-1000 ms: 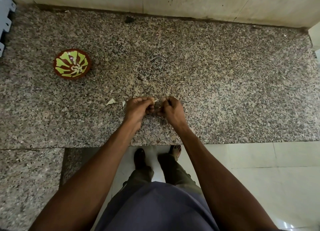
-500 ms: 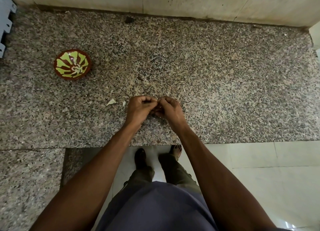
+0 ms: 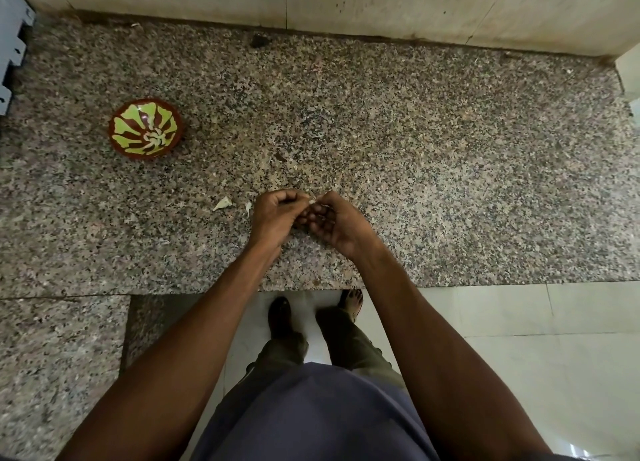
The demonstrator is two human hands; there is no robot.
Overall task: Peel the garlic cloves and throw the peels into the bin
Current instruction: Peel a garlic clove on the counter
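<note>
Both hands meet just above the speckled granite counter [image 3: 433, 155], near its front edge. A small pale garlic clove [image 3: 312, 200] shows between the fingertips. My left hand [image 3: 277, 214] pinches it with curled fingers. My right hand [image 3: 337, 223] holds it from the other side, its fingers bent toward the left hand. Most of the clove is hidden by the fingers. Two pale garlic peels lie on the counter left of my hands, a larger peel [image 3: 222, 204] and a smaller peel [image 3: 248, 208]. No bin is in view.
A brown bowl [image 3: 145, 127] with a green leaf pattern stands on the counter at the left and holds several pale garlic cloves. A white rack edge [image 3: 12, 48] is at the far left. A tiled wall [image 3: 346, 0] runs behind. My feet stand on pale floor tiles [image 3: 519, 322] below.
My right hand has turned so its palm side and bent fingers show more. The fingertips have worked at the clove. Both hands stayed in the same spot.
</note>
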